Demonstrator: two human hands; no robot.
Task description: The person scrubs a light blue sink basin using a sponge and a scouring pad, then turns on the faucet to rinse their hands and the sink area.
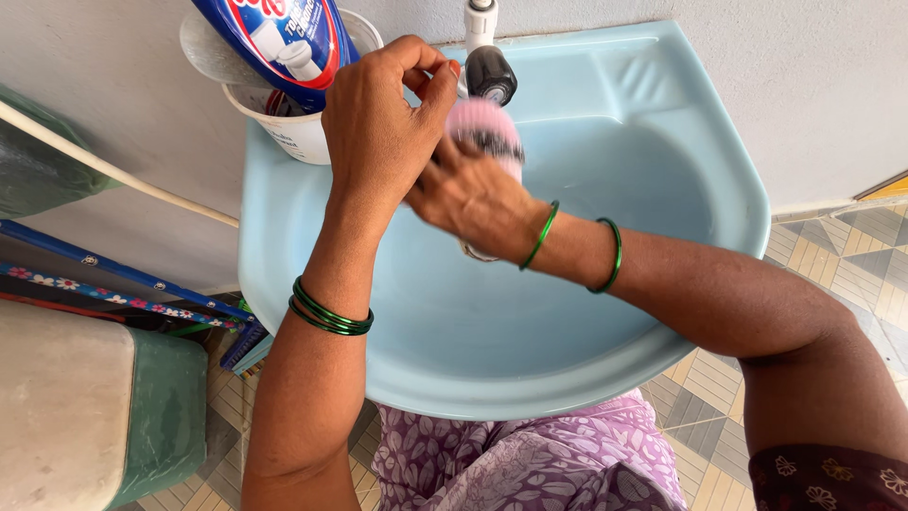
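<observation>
While over pale blue ceramic basin:
Left hand: fingertips pinched at black tap knob.
Right hand: blurred, grasping round pink bristled brush.

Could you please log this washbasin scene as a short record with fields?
Setting: light blue washbasin on a pale wall, patterned tile floor.
Left hand: raised beside the tap, fingers curled.
Right hand: blurred, on a pink brush under the tap.
Wrists: green bangles on both.
Rim: white cup holding a blue bottle.
Water: none visible.
</observation>
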